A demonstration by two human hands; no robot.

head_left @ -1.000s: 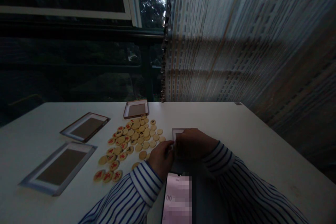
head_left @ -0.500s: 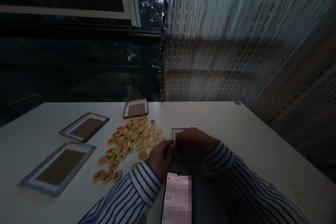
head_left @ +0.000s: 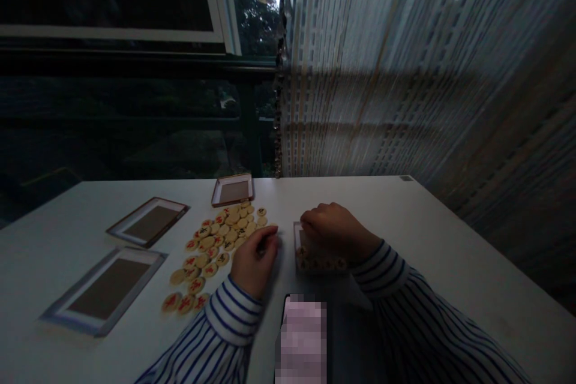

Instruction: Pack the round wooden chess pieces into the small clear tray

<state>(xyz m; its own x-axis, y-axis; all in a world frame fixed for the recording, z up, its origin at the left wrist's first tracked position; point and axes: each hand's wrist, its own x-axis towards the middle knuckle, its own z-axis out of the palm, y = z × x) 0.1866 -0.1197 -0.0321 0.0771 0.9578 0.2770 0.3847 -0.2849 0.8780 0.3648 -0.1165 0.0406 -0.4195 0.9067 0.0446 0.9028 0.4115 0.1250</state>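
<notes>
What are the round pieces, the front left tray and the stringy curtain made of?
Round pieces: probably wood, maybe plastic; smooth-looking, pale tan, some with red or dark marks.
Front left tray: dull card or plastic, I can't tell which; pale rim, flat brown floor.
Stringy curtain: probably fabric thread, a bit shiny; thin strands hang down with pale streaks.

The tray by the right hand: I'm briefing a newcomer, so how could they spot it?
On the white table, look right of the scattered round pieces and beyond the phone. There the right hand partly covers a tray. Unlike the three other trays, it shows a row of round pieces inside, along its near edge.
</notes>
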